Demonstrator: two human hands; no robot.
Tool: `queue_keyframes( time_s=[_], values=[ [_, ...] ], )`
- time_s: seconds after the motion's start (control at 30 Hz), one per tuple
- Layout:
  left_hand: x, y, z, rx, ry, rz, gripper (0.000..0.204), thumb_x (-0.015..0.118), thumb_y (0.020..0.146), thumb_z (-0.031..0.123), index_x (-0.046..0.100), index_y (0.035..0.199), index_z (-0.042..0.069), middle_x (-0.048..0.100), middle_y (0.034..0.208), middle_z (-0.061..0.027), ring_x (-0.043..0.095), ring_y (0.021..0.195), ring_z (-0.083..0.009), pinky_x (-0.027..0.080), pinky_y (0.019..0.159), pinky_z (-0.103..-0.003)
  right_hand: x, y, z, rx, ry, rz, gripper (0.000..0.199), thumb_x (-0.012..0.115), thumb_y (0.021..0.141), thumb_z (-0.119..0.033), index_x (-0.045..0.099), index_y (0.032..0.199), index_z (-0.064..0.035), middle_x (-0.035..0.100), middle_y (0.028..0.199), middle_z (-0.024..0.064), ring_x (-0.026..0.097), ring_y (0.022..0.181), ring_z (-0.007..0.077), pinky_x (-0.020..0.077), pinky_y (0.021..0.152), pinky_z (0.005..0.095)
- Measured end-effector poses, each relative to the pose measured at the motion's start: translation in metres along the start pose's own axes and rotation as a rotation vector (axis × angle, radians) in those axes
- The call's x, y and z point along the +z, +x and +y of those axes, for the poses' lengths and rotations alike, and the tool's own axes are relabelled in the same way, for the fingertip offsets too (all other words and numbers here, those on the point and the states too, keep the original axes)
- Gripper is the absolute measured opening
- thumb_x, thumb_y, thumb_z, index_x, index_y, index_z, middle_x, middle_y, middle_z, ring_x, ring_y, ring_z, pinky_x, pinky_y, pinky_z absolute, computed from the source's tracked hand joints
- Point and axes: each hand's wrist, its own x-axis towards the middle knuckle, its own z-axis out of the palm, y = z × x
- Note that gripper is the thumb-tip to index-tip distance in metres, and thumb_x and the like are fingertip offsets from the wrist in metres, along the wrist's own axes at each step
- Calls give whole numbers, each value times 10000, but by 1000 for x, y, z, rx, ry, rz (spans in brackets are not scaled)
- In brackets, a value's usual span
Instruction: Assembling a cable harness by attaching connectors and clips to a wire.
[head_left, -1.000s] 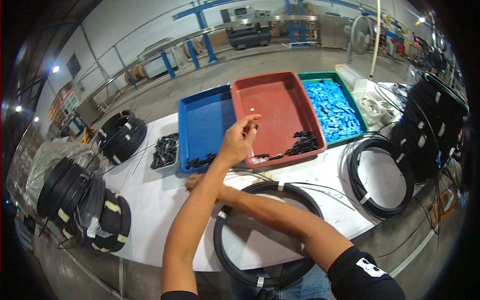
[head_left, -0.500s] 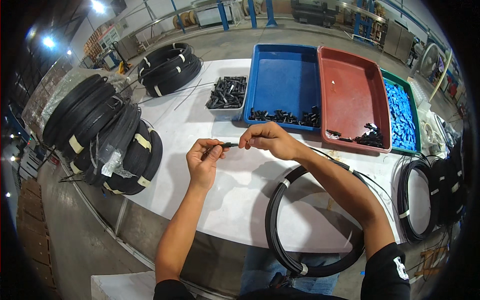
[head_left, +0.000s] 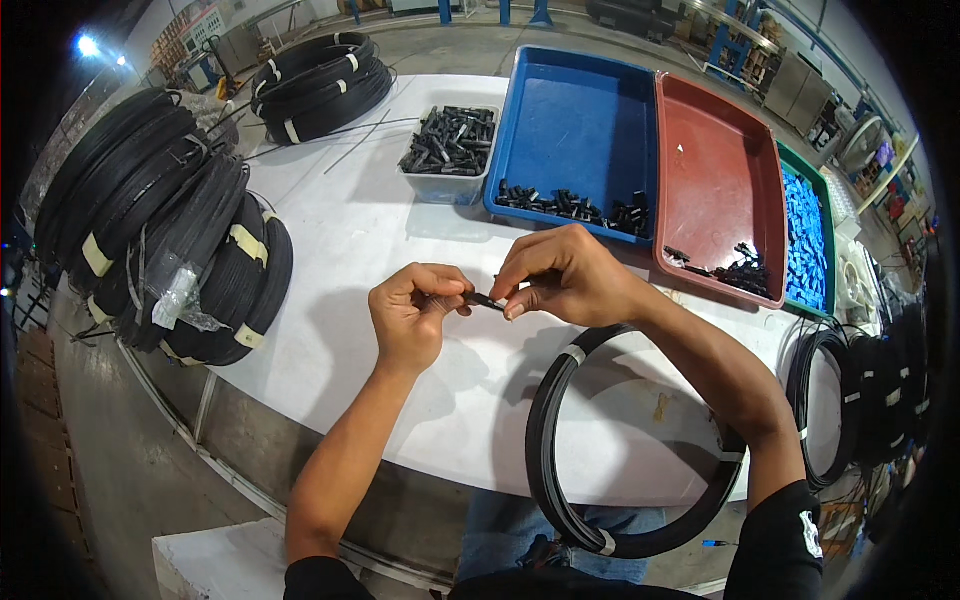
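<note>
Over the middle of the white table, both my hands hold one small, slim black connector-like piece (head_left: pixel 486 300). My left hand (head_left: pixel 412 312) pinches its left end with closed fingers. My right hand (head_left: pixel 562 276) has its thumb and forefinger closed on the right end. The fingertips cover much of the piece, so its exact shape is hard to make out. A coil of black cable (head_left: pixel 543 440), bound with pale tape, lies under my right forearm and overhangs the table's front edge.
Beyond my hands stand a plastic tub (head_left: pixel 447 188) of black parts, a blue tray (head_left: pixel 580 100), a red tray (head_left: pixel 715 190) and a green tray (head_left: pixel 826 215) holding blue pieces. Black cable coils (head_left: pixel 190 230) are heaped at left, with another coil (head_left: pixel 320 90) behind and more (head_left: pixel 880 390) at right.
My hands have come closer together, and my right fingers now overlap the black piece's right end. The piece has tilted, right end lower. The whole view has shifted, with the table higher in it.
</note>
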Motion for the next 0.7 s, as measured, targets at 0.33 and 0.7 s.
queue_keyframes(
  time_s=[0.33, 0.7],
  values=[
    [9, -10, 10, 68, -29, -64, 287, 475, 740, -274, 602, 745, -16, 699, 843, -165, 688, 716, -172, 598, 608, -290, 8, -9, -11, -30, -104, 120, 97, 741, 802, 10, 714, 894, 1, 678, 779, 112, 636, 675, 197, 468, 588, 333],
    [10, -9, 20, 60, -2, -163, 333, 425, 653, -258, 624, 784, -26, 699, 881, -180, 716, 787, -208, 612, 691, -299, 10, -14, -24, -123, -148, 94, 115, 737, 783, -41, 694, 887, -13, 667, 796, 116, 638, 701, 281, 472, 620, 368]
  ],
)
